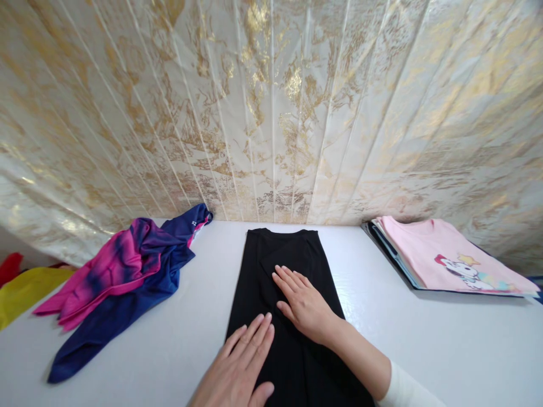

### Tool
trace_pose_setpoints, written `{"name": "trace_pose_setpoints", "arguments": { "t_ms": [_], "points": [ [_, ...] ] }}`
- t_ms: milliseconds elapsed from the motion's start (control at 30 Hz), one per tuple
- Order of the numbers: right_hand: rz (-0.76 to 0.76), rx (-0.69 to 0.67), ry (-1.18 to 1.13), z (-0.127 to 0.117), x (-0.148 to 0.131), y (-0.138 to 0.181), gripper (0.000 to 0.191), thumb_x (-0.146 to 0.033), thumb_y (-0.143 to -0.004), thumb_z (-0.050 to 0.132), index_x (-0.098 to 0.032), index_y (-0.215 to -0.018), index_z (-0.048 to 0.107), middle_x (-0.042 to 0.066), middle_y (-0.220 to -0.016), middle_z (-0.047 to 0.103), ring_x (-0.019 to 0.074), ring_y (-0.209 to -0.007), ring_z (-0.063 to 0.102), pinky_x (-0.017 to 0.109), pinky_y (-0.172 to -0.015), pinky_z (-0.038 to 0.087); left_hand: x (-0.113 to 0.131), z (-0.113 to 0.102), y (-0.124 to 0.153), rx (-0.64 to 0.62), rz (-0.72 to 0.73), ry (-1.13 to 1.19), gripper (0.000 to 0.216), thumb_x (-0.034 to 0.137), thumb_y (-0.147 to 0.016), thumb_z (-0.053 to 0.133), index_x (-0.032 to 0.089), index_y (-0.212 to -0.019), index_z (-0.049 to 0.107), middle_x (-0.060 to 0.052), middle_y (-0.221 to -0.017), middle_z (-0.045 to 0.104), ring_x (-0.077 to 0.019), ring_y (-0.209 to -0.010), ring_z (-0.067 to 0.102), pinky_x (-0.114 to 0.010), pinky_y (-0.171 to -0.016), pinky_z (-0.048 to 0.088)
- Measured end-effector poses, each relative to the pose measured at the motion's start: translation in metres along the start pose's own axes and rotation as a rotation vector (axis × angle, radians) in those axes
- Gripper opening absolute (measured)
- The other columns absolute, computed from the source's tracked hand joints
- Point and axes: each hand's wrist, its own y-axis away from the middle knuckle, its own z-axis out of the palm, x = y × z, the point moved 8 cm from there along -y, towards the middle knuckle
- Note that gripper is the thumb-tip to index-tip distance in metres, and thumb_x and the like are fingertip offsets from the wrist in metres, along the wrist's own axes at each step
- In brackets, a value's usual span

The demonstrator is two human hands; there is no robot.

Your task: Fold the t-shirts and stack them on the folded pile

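Note:
A black garment [292,254], folded into a long narrow shape, lies on the white table in front of me. Its kind cannot be made out. My right hand [303,305] rests flat on its middle, fingers stretched toward the upper left. Lower down, my left hand [241,362] lies over the garment's left edge with the fingers extended and the thumb apart. Neither hand grips the cloth. The near end of the garment runs out of the bottom of the view.
To the left lies a crumpled pink and navy garment [127,271]. Yellow cloth [31,288] and red cloth [11,268] are at the far left. A stack of folded clothes with a pink shirt [428,254] on top sits right. Behind the white table [424,350] hangs a gold-patterned curtain [271,113].

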Motion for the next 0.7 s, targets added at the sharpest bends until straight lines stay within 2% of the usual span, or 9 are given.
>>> {"name": "trace_pose_setpoints", "arguments": {
  "t_ms": [133,400,533,700],
  "points": [
    [-0.017,0.013,0.025,-0.001,0.012,-0.01,0.052,-0.025,-0.091,0.045,-0.016,-0.142,0.038,0.012,-0.15,0.034,0.0224,-0.139,0.03,0.045,-0.111,0.031,-0.006,0.002,-0.013,-0.014,-0.033,0.022,0.072,0.034,-0.095,0.047,0.021,-0.151,0.004,-0.007,-0.153,0.023,-0.0243,-0.138,0.03,-0.039,-0.109,0.033],
    [0.049,0.047,0.08,-0.003,0.056,-0.049,0.047,-0.029,-0.094,0.043,-0.016,-0.139,0.043,0.013,-0.148,0.038,0.0222,-0.137,0.033,0.044,-0.11,0.031,-0.042,0.006,-0.063,-0.058,-0.079,0.009,0.053,0.033,-0.099,0.039,0.019,-0.148,0.023,-0.007,-0.153,0.024,-0.0214,-0.14,0.024,-0.042,-0.111,0.029],
    [0.036,0.015,0.082,-0.003,0.06,-0.051,0.049,-0.033,-0.095,0.042,-0.015,-0.14,0.042,0.013,-0.148,0.037,0.0224,-0.138,0.031,0.043,-0.111,0.029,-0.033,0.009,-0.056,-0.033,-0.067,0.009,0.056,0.032,-0.098,0.04,0.02,-0.149,0.019,-0.007,-0.154,0.022,-0.0221,-0.14,0.025,-0.041,-0.111,0.031],
    [-0.077,-0.063,0.061,-0.007,0.054,-0.035,0.055,-0.042,-0.095,0.042,-0.019,-0.144,0.034,0.009,-0.151,0.032,0.0222,-0.14,0.025,0.045,-0.113,0.027,-0.021,0.009,-0.036,-0.011,-0.023,-0.002,0.062,0.029,-0.097,0.042,0.02,-0.151,0.011,-0.007,-0.154,0.022,-0.023,-0.139,0.027,-0.04,-0.109,0.033]
  ]
}}
